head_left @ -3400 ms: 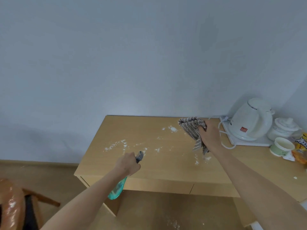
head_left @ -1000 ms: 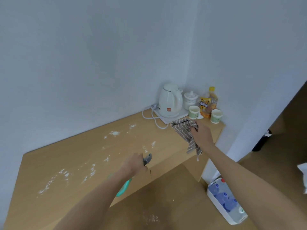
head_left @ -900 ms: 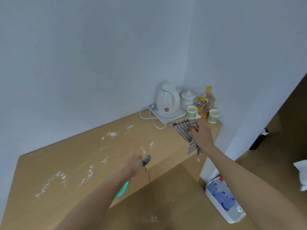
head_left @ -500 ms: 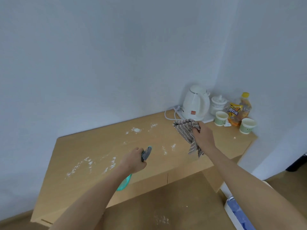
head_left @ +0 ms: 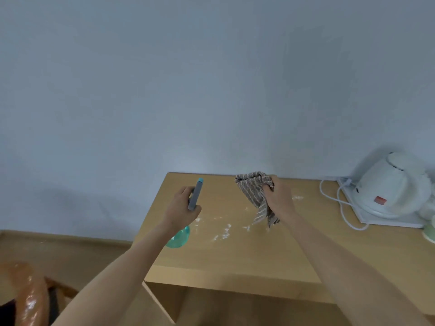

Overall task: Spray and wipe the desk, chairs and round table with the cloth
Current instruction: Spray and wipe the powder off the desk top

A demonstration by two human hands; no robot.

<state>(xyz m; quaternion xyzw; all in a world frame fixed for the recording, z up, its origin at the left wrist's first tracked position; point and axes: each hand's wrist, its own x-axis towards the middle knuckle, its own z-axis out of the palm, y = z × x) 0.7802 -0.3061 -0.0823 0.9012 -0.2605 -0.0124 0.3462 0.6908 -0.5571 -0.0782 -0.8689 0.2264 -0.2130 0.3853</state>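
A light wooden desk (head_left: 235,257) stands against the wall, with white powder (head_left: 222,232) scattered over its middle. My left hand (head_left: 180,209) grips a teal spray bottle (head_left: 180,238) by its grey head, nozzle pointing away over the desk's left end. My right hand (head_left: 280,198) holds a bunched grey striped cloth (head_left: 255,194) above the desk, its loose end hanging down near the surface. Most of the bottle's body is hidden behind my left wrist.
A white electric kettle (head_left: 393,188) sits on its base at the desk's right, with a white cord (head_left: 334,203) looping toward the middle. A pale cup (head_left: 429,232) shows at the right edge. A glossy brown chair back (head_left: 28,295) stands at the lower left on the wooden floor.
My view has swung back left to face the desk squarely; the cups and bottle in the corner have left view. Both hands have moved further over the desk, still holding bottle and cloth.
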